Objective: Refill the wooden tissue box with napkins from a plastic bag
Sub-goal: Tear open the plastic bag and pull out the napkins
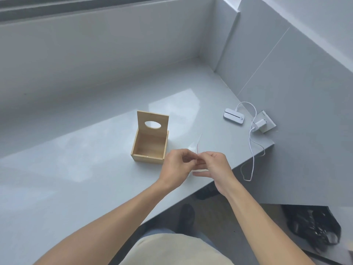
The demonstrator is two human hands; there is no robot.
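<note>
Both hands, left and right, pinch a clear plastic bag in closed grips just right of the empty, open-lidded wooden tissue box on the worktop.

Open wooden tissue box, hands pinching clear plastic bag

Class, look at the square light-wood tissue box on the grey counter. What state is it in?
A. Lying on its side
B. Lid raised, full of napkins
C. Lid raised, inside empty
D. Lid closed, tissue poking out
C: the wooden tissue box has its lid with the oval hole standing upright, and the bare wood floor shows inside.
</note>
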